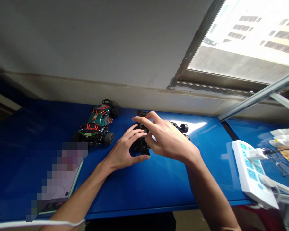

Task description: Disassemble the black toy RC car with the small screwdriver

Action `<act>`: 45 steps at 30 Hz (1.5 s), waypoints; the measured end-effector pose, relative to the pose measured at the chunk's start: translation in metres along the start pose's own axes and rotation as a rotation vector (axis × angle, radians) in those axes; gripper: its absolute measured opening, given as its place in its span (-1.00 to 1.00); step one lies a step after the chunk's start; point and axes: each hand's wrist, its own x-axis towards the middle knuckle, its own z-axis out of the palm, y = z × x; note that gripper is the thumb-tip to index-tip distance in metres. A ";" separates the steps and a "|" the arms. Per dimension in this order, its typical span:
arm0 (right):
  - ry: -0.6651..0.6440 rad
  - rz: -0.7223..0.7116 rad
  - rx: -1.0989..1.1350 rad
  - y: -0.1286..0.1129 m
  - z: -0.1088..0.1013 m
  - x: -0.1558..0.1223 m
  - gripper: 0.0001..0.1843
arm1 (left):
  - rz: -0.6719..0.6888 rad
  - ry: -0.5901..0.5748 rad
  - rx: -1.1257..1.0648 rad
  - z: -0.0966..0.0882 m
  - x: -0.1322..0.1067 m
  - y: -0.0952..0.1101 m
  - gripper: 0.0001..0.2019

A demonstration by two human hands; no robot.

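Blue counter (159,186), viewed from its near edge. At 3 o'clock lies a white power strip (249,170). At centre, the left hand (124,152) and right hand (170,139) meet, fingers of both clasped on a black car frame (141,147) resting on the counter. At 10 o'clock, farther back, stands a green toy car (98,125).

A glossy blue counter (159,183) runs below a grey wall (98,41); bright daylight fills the window (250,38) at upper right.
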 end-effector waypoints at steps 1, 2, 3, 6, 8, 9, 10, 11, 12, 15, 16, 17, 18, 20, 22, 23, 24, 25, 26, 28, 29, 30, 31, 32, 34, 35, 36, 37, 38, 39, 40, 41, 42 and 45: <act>-0.001 0.014 -0.017 0.000 0.000 0.000 -0.41 | 0.000 -0.001 0.000 0.000 0.000 0.000 -0.24; -0.005 0.029 -0.034 0.000 0.000 0.000 -0.45 | -0.002 -0.003 0.001 0.000 0.000 0.000 -0.24; -0.012 0.038 -0.043 0.000 0.000 0.000 -0.45 | -0.004 -0.005 0.002 0.000 0.000 0.000 -0.25; -0.033 0.013 -0.009 0.000 -0.001 0.000 -0.32 | -0.007 -0.005 0.010 0.001 0.000 -0.001 -0.23; -0.032 -0.008 0.020 0.000 -0.002 0.000 -0.28 | -0.004 0.000 0.011 0.001 0.000 -0.001 -0.22; -0.026 -0.008 0.019 0.000 -0.002 0.000 -0.30 | -0.003 0.001 0.009 0.001 0.000 -0.001 -0.22; -0.018 0.001 0.006 0.000 -0.002 0.000 -0.36 | -0.002 -0.001 0.007 0.001 0.000 -0.001 -0.22; -0.013 0.016 -0.014 0.000 -0.002 0.000 -0.42 | -0.003 -0.002 0.006 0.001 0.000 -0.001 -0.23; -0.010 0.031 -0.035 0.000 -0.001 0.001 -0.46 | -0.003 -0.005 0.005 0.001 0.000 -0.001 -0.23; -0.022 0.036 -0.042 0.001 -0.001 0.000 -0.40 | -0.004 -0.002 0.006 0.001 -0.001 -0.001 -0.23; -0.028 0.025 -0.027 0.001 -0.002 0.000 -0.34 | -0.004 -0.001 0.007 0.001 -0.001 -0.001 -0.23; -0.030 0.013 -0.012 0.000 -0.002 -0.001 -0.30 | -0.004 0.001 0.007 0.001 -0.001 -0.001 -0.22; -0.030 0.004 -0.001 0.000 -0.003 -0.001 -0.28 | -0.003 0.003 0.007 0.002 -0.001 -0.002 -0.22; -0.020 0.007 -0.006 -0.001 -0.003 -0.001 -0.32 | -0.002 0.005 0.003 0.002 -0.001 -0.002 -0.21; -0.006 0.031 -0.040 -0.001 -0.002 -0.001 -0.41 | -0.003 0.002 0.000 0.002 -0.001 -0.002 -0.22; -0.004 0.043 -0.055 -0.001 -0.002 -0.001 -0.43 | -0.004 0.000 -0.001 0.002 -0.001 -0.002 -0.22; -0.007 0.047 -0.060 0.000 -0.001 -0.001 -0.41 | -0.006 -0.002 -0.002 0.001 0.000 -0.002 -0.22; -0.012 0.041 -0.054 0.000 -0.001 -0.001 -0.38 | -0.007 -0.002 -0.002 0.001 0.000 -0.001 -0.22; -0.018 0.026 -0.039 0.000 -0.001 -0.001 -0.32 | -0.006 0.000 -0.002 0.001 0.000 -0.001 -0.22; -0.016 -0.004 -0.009 -0.001 -0.002 -0.001 -0.24 | -0.004 0.003 0.000 0.001 0.000 -0.001 -0.21; -0.010 -0.010 -0.005 -0.001 -0.002 -0.001 -0.24 | -0.003 0.003 0.000 0.001 -0.001 -0.001 -0.21; -0.003 -0.006 -0.010 -0.002 -0.003 -0.001 -0.27 | -0.003 0.003 0.001 0.001 -0.001 -0.001 -0.21; -0.001 0.007 -0.019 -0.002 -0.003 0.000 -0.33 | -0.001 0.001 0.001 0.001 -0.001 -0.001 -0.21; -0.006 0.024 -0.027 -0.002 -0.003 0.000 -0.39 | 0.000 -0.001 0.001 0.001 -0.001 -0.001 -0.22; -0.026 0.053 -0.030 -0.001 -0.002 0.000 -0.44 | 0.002 -0.003 0.001 0.001 -0.001 -0.002 -0.23; -0.035 0.056 -0.022 0.000 -0.002 0.000 -0.42 | 0.002 -0.003 0.003 0.001 -0.001 -0.002 -0.23; -0.042 0.050 -0.008 0.000 -0.002 0.000 -0.36 | 0.000 -0.002 0.006 0.001 -0.001 -0.002 -0.23; -0.044 0.036 0.009 0.001 -0.003 -0.001 -0.31 | -0.004 -0.002 0.009 0.001 -0.001 -0.001 -0.22; -0.041 0.019 0.024 0.001 -0.003 -0.001 -0.27 | -0.007 -0.005 0.011 0.001 -0.001 -0.001 -0.21; -0.036 0.005 0.032 0.001 -0.003 -0.001 -0.26 | -0.009 -0.008 0.012 0.001 -0.001 -0.001 -0.21; -0.028 -0.001 0.031 0.000 -0.003 -0.001 -0.29 | -0.008 -0.009 0.013 0.001 -0.001 -0.001 -0.21; -0.021 0.004 0.020 0.000 -0.003 -0.001 -0.37 | -0.007 -0.010 0.013 0.001 -0.001 -0.001 -0.21; -0.018 0.019 0.003 0.000 -0.003 0.000 -0.45 | -0.004 -0.011 0.012 0.001 -0.001 -0.001 -0.21; -0.035 0.062 -0.027 0.000 -0.003 0.000 -0.51 | -0.001 -0.015 0.011 0.000 -0.001 -0.001 -0.23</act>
